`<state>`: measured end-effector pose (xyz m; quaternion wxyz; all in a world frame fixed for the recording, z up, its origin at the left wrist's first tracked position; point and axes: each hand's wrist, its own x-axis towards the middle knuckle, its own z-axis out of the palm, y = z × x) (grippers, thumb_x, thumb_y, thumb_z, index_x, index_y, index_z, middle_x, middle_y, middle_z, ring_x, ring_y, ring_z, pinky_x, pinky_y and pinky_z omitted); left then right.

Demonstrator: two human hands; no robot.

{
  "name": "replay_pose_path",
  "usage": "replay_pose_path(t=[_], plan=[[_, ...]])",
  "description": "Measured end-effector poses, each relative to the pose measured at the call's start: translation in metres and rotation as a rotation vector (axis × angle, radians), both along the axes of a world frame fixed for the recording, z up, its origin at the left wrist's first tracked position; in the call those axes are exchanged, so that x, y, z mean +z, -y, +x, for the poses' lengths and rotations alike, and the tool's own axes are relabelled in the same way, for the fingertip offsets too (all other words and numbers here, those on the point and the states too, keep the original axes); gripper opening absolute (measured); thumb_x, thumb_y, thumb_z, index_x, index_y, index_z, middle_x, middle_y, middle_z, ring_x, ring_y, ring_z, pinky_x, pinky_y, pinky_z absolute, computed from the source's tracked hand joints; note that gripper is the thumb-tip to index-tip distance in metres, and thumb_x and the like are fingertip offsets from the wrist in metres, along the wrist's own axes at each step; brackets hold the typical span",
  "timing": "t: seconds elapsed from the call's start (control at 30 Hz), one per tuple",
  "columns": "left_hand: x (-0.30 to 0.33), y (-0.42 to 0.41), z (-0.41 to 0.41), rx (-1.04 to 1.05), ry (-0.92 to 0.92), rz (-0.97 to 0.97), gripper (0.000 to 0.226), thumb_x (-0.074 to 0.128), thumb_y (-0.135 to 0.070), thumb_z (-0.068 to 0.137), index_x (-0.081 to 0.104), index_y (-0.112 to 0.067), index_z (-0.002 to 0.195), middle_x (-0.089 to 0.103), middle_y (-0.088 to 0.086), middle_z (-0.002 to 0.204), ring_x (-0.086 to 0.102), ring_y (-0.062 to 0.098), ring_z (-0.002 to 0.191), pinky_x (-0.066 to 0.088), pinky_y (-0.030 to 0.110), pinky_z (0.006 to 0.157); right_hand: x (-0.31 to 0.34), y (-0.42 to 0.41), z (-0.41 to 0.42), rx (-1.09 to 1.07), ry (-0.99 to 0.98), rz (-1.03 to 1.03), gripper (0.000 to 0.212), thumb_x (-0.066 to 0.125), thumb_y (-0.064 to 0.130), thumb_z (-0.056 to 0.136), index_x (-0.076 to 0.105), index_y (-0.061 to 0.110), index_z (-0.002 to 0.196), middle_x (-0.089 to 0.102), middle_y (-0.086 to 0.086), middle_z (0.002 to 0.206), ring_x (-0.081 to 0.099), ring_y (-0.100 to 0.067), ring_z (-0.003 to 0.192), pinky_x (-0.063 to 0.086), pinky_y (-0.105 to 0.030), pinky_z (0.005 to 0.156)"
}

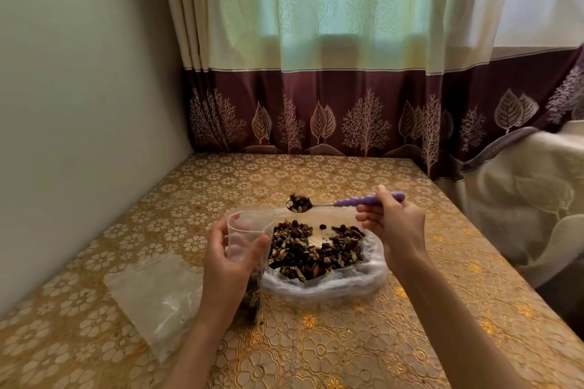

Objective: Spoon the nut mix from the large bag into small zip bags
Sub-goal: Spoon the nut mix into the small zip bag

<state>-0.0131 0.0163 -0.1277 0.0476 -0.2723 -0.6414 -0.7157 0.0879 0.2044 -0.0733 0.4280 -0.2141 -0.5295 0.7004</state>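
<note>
Under our hands we see a table (316, 174) in a gold floral cloth. Beyond them hangs a curtain (316, 41), pale green above, maroon with trees below. Left of them stands a plain wall (79, 104).

Spoon (319, 206) above large bag (331, 284)

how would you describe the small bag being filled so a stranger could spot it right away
On the gold floral tablecloth, find the big open clear plastic bag of dark nut mix. Just left of it, the left hand holds a small clear zip bag upright with its mouth open. Unlike the empty flat zip bags lying further left, it has nuts at its bottom.
</note>
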Motion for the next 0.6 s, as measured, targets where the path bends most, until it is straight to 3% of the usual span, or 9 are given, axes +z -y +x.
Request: replay_pose_path(t=[0.1,0.23,0.37,0.4,0.5,0.6], plan=[[-0.001,0.000,-0.002,-0.009,0.021,-0.005,0.104,0.067,-0.078,0.045,0.044,-0.016,0.126,0.059,-0.006,0.108,0.062,-0.008,0.083,0.050,0.010,0.060,0.017,0.013,-0.001,0.057,-0.039,0.038,0.030,0.047,0.016,0.097,0.060,-0.001,0.075,0.067,-0.006,0.055,0.058,-0.012,0.047,0.047,-0.017,0.043],[-0.007,-0.001,-0.007,0.006,0.016,-0.042,0.081,0.068,-0.046,0.062,0.042,-0.013,0.131,0.058,-0.002,0.114,0.062,-0.008,0.085,0.052,0.012,0.063,0.027,0.032,-0.004,0.146,-0.059,0.143,0.033,0.046,0.015,0.098,0.060,0.001,0.072,0.069,-0.008,0.060,0.058,-0.012,0.047,0.047,-0.017,0.043],[-0.005,0.000,-0.006,0.007,0.027,-0.032,0.105,0.067,-0.077,0.048,0.042,-0.016,0.129,0.060,-0.007,0.111,0.062,-0.007,0.086,0.052,0.014,0.066,0.026,0.048,-0.006,0.208,-0.086,0.345,0.033,0.045,0.011,0.098,0.061,0.001,0.071,0.071,-0.006,0.064,0.058,-0.014,0.048,0.047,-0.019,0.043],[-0.005,0.000,-0.006,0.008,0.033,-0.034,0.103,0.068,-0.075,0.049,0.043,-0.016,0.129,0.061,-0.006,0.111,0.062,-0.007,0.086,0.052,0.014,0.066,0.025,0.051,-0.006,0.214,-0.094,0.405,0.032,0.045,0.009,0.098,0.061,0.002,0.071,0.071,-0.004,0.063,0.058,-0.014,0.048,0.047,-0.019,0.043],[-0.008,-0.001,-0.007,-0.009,0.040,-0.026,0.077,0.071,-0.044,0.065,0.042,-0.012,0.129,0.061,-0.002,0.110,0.062,-0.010,0.082,0.048,0.006,0.061,0.021,0.052,-0.006,0.213,-0.109,0.514,0.027,0.046,0.005,0.096,0.062,0.001,0.075,0.071,0.000,0.064,0.059,-0.016,0.048,0.048,-0.020,0.043],[-0.007,-0.002,-0.007,-0.010,0.020,-0.023,0.082,0.067,-0.047,0.060,0.042,-0.011,0.129,0.060,-0.005,0.105,0.064,-0.007,0.078,0.049,0.008,0.059,0.018,0.047,-0.006,0.212,-0.147,0.459,0.023,0.046,0.005,0.096,0.061,-0.001,0.079,0.072,-0.005,0.068,0.059,-0.017,0.049,0.048,-0.021,0.043]])
